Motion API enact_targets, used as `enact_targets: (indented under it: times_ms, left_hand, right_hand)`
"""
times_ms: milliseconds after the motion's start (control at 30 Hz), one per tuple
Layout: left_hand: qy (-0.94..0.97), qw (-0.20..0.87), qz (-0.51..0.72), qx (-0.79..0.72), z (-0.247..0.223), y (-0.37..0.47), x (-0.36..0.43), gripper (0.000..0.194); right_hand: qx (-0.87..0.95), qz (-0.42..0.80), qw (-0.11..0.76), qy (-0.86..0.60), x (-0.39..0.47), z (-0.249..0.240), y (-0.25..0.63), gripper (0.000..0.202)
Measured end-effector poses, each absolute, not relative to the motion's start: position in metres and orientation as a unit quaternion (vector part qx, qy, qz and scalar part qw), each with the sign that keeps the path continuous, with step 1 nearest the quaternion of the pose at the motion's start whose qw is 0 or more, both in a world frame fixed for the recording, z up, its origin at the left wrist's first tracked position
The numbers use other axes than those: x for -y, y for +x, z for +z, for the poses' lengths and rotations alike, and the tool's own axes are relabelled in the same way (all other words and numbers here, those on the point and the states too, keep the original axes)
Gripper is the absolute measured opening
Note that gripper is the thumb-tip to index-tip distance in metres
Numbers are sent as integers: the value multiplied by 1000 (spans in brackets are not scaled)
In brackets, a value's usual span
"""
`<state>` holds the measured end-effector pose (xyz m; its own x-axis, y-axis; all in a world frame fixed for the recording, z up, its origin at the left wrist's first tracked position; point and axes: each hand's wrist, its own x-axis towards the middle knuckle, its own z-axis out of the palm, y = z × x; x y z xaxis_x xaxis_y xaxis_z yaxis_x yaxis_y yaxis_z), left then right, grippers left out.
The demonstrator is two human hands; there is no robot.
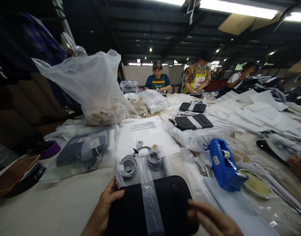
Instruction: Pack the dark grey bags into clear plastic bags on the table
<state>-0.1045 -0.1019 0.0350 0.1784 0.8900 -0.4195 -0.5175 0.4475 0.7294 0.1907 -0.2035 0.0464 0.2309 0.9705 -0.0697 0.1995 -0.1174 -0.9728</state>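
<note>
A black rectangular case (170,203) lies flat on the table in front of me, with a clear tape strip (150,196) running across it. My left hand (104,206) grips the case's left edge, thumb on top. My right hand (211,218) holds its right edge. Just beyond the case, two coiled grey cables (140,162) sit in clear bags taped down to it. A blue tape dispenser (223,165) stands to the right of the case.
A big clear bag (96,88) of small parts stands at the back left, a bagged grey item (83,152) lies left, a white sheet (145,134) in the middle. Black-and-white cases (193,121) and white wrappers cover the right. Three people work at the far end.
</note>
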Motion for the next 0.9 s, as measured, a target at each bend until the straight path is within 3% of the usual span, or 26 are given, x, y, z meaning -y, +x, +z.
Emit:
enact_targets:
  times_ms: [133, 233, 367, 467, 567, 700, 800, 900]
  left_hand:
    - [245, 747, 470, -402, 32, -106, 113, 87]
    - [261, 738, 471, -408, 29, -114, 128, 80]
    - [395, 581, 456, -547, 23, -129, 134, 72]
    - [505, 405, 432, -628, 20, -134, 127, 62]
    - [553, 299, 416, -657, 27, -130, 118, 50]
    - [594, 274, 349, -671, 44, -120, 102, 45]
    - [585, 263, 371, -671, 52, -115, 90, 50]
    - [589, 316, 382, -639, 54, -112, 81, 56]
  right_hand:
    - [418, 389, 486, -662, 173, 41, 193, 67]
    - [444, 433, 442, -648, 175, 15, 180, 76]
    - [483, 452, 395, -638, 189, -8, 179, 70]
    - [489, 438, 391, -645, 184, -2, 183, 64]
    - [491, 434, 396, -644, 173, 12, 180, 57]
    - [494, 417, 391, -656, 154, 27, 171, 54]
    - [499, 385, 396, -668, 133, 33, 164, 53]
    - [547, 371, 399, -635, 117, 32, 160, 40]
